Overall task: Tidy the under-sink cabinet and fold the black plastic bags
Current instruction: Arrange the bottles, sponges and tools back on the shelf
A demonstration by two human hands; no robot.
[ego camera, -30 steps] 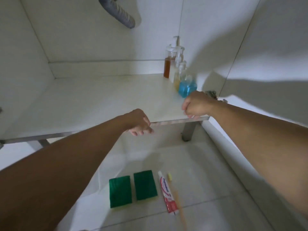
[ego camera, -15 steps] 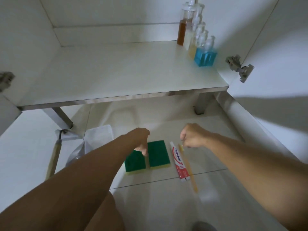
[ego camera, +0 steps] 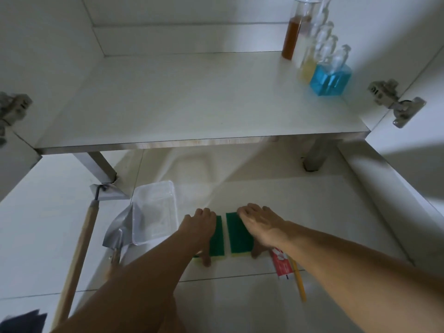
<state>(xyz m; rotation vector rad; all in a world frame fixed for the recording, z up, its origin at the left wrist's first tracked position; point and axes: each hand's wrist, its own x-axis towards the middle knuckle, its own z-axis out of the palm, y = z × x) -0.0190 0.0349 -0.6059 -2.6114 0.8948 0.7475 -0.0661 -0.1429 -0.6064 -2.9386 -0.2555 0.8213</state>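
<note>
Two green sponges lie side by side on the tiled floor in front of the open under-sink cabinet. My left hand (ego camera: 199, 228) lies over the left sponge (ego camera: 217, 245), fingers at its far edge and thumb at its near edge. My right hand (ego camera: 260, 228) grips the right sponge (ego camera: 237, 236) the same way. A dark, blurred thing (ego camera: 21, 320) shows at the bottom left corner; whether it is a black bag I cannot tell.
The white cabinet shelf (ego camera: 192, 104) holds several pump bottles (ego camera: 329, 78) at its back right. On the floor are a clear plastic tub (ego camera: 156, 212), a silver pouch (ego camera: 120, 231), a wooden handle (ego camera: 77, 260), a toothpaste tube (ego camera: 281, 263) and a yellow toothbrush (ego camera: 299, 281). Door hinges (ego camera: 394, 102) flank the opening.
Both hands came down from the shelf's front edge to the floor and closed over the two green sponges. The view tilted downward.
</note>
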